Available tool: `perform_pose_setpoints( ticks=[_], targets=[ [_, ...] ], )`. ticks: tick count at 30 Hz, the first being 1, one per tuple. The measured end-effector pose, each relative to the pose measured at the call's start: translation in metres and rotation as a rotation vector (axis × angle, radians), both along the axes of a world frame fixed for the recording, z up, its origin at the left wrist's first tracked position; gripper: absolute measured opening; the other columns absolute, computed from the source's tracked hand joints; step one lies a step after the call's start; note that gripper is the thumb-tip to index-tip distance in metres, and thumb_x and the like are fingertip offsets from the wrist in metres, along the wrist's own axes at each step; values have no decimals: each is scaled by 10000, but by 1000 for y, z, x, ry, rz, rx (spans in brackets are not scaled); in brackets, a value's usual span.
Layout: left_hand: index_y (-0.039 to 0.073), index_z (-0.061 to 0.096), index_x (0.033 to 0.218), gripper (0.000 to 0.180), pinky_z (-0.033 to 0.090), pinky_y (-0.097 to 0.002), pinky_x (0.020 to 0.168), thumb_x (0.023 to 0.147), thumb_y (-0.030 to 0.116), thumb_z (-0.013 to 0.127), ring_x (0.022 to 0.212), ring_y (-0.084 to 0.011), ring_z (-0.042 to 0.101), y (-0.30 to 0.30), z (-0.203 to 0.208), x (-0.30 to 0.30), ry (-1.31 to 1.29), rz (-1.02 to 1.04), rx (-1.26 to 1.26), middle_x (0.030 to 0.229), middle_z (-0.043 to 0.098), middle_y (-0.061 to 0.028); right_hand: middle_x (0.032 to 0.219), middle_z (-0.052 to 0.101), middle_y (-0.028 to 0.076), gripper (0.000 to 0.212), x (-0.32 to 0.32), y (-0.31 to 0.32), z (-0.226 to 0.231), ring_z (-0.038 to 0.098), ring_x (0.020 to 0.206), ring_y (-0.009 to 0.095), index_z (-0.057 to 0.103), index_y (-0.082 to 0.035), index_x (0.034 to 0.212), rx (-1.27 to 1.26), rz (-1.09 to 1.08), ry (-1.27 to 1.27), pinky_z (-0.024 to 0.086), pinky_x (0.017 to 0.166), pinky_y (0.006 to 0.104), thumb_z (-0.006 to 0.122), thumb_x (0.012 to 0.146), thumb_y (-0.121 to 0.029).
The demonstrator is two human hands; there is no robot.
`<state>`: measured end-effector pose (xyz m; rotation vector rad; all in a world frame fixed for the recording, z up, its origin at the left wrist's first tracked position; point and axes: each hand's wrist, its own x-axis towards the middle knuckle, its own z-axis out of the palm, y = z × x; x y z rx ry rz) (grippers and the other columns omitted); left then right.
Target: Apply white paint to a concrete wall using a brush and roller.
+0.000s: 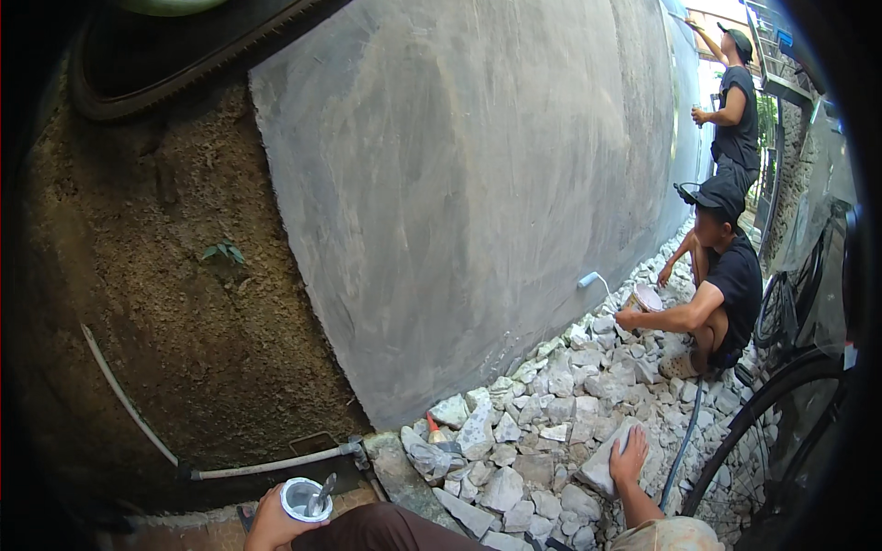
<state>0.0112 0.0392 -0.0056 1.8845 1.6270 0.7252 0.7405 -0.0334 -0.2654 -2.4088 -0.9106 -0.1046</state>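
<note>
At the lower left, my left hand (270, 525) is wrapped round a small white tub (296, 496). A metal spoon (322, 492) leans inside it, its handle sticking up past the rim. What lies at the bottom of the tub is hard to make out. My right hand (629, 456) rests with outstretched fingers on a large pale stone (602, 466) among the rubble. A red-handled brush (433, 423) lies on the stones at the foot of the grey plastered wall (459, 202).
A crouching person (730, 285) holds a paint roller (588, 279) beside a bucket (647, 297). Another person (735, 110) reaches up the wall behind. Loose white rubble (551, 413) covers the ground. At the right are a blue hose (684, 441) and a bicycle wheel (735, 441). A pipe (266, 466) runs left.
</note>
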Motion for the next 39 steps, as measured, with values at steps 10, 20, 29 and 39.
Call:
perform_pose_setpoints(
  ticks=[10, 20, 29, 39],
  targets=[
    [24, 700, 1353, 765, 591, -431, 985, 683, 173, 1038, 1139, -269, 740, 6, -21, -12, -40, -21, -25, 1255, 780, -130, 1743, 385, 200, 686, -2, 0, 5, 294, 1640, 387, 460, -4, 1623, 17, -1, 2, 163, 1345, 579, 610, 1039, -331],
    [24, 710, 1322, 736, 597, -412, 949, 678, 152, 1042, 1095, -236, 736, 3, -25, -16, -63, -11, 26, 1225, 782, -111, 1730, 401, 209, 711, -3, -2, 7, 291, 1640, 396, 478, 4, 1605, 68, 12, -2, 153, 1346, 585, 619, 1020, -374],
    [28, 714, 1330, 762, 593, -428, 944, 670, 208, 1053, 1104, -250, 734, -3, -3, -1, 12, 35, -62, 1239, 781, -113, 1733, 397, 206, 713, -2, -3, 1, 272, 1650, 388, 489, 8, 1593, 74, 0, 31, 140, 1346, 594, 627, 1007, -374],
    [33, 730, 1300, 726, 584, -430, 975, 677, 232, 1045, 1131, -252, 736, -1, -13, -9, -10, 19, -5, 1241, 786, -109, 1735, 396, 201, 720, 0, -2, -4, 274, 1648, 389, 493, 14, 1589, 86, 8, 29, 134, 1347, 593, 622, 999, -376]
  ],
)
